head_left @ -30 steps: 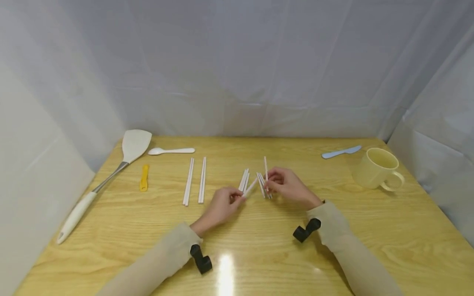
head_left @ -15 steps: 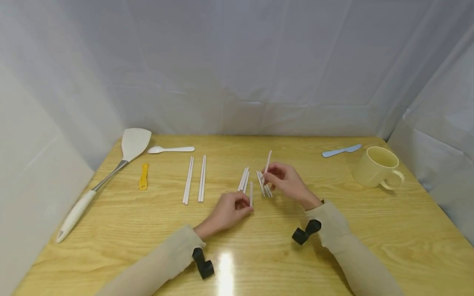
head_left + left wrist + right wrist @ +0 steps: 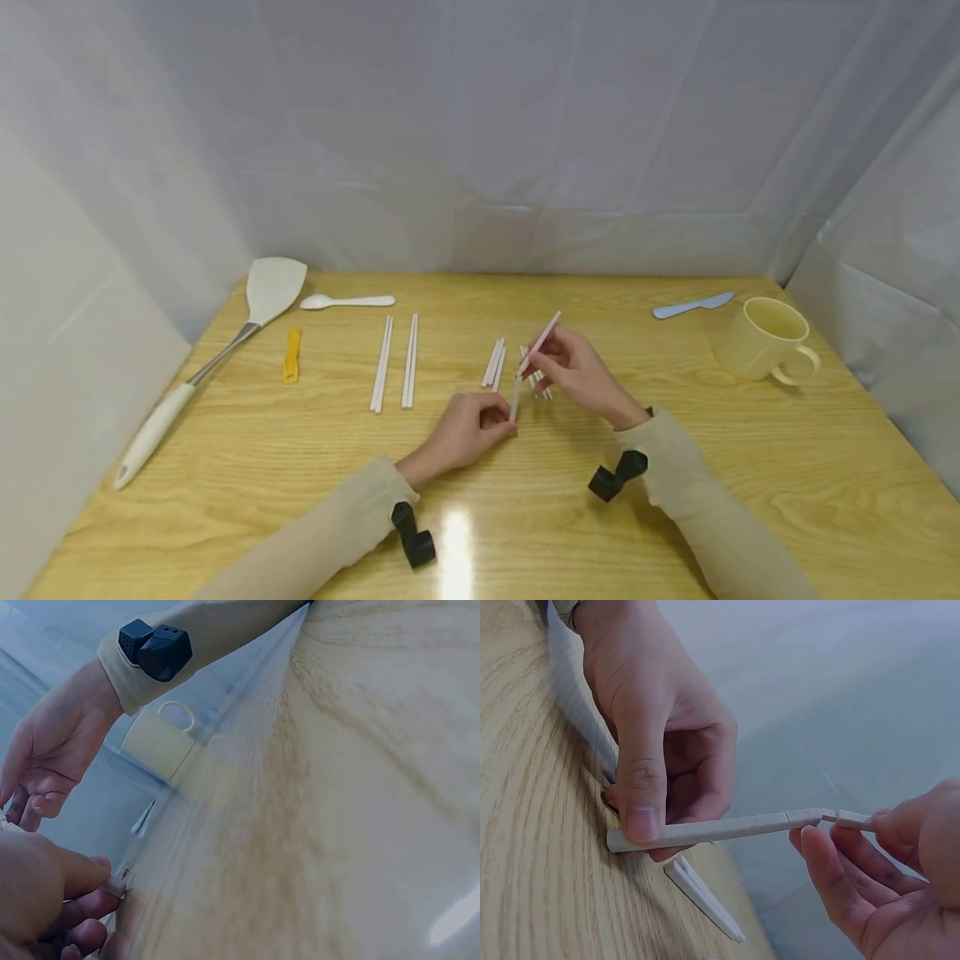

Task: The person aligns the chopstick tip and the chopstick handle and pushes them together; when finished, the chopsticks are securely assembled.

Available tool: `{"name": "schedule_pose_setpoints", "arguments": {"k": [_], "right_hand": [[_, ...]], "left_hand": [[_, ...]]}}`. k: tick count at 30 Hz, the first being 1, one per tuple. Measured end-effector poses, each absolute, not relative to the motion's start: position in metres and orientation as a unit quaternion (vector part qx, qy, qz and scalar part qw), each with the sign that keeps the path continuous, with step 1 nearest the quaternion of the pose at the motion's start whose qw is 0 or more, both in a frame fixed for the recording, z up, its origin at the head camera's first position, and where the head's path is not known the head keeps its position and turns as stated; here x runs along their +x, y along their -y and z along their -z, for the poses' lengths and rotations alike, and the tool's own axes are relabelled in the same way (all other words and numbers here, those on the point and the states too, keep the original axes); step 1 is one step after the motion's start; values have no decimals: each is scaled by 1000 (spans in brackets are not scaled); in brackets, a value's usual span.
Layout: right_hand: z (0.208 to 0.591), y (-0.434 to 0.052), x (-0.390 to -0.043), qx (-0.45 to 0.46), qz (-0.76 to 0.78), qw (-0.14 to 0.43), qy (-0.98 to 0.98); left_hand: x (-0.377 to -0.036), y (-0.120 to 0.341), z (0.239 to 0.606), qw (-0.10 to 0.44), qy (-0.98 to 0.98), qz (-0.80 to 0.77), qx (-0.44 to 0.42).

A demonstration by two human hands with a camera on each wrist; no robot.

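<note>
My left hand pinches the lower end of a short white chopstick half just above the wooden table. With thumb and fingers, my right hand holds another chopstick half, slanted up and to the right. In the right wrist view the two halves meet end to end at a slight angle; whether they are joined I cannot tell. Behind my left hand lie several loose halves. More halves lie under my right hand, partly hidden by it.
Two pairs of long white chopsticks lie left of the hands. Farther left are a large spatula, a white spoon and a small yellow utensil. At the right stand a yellow mug and lies a blue knife.
My left hand has moved slightly right and toward me, turning its half more upright. My right hand has tilted its half to the right, and the two ends have come together.
</note>
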State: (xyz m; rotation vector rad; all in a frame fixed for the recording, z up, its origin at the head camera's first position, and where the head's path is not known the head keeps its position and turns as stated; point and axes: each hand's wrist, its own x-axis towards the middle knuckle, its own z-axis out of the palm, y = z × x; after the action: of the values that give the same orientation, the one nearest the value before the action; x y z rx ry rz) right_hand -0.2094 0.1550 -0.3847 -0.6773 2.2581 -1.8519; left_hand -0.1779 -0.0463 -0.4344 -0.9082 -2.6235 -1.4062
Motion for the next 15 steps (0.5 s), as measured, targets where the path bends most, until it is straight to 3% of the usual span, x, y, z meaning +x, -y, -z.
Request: {"name": "schedule_pose_setpoints", "arguments": {"k": [15], "right_hand": [[378,-153,-207,-273,552,34,-787]], "left_hand": [[-179,45,440,26,843,446,-299]]}}
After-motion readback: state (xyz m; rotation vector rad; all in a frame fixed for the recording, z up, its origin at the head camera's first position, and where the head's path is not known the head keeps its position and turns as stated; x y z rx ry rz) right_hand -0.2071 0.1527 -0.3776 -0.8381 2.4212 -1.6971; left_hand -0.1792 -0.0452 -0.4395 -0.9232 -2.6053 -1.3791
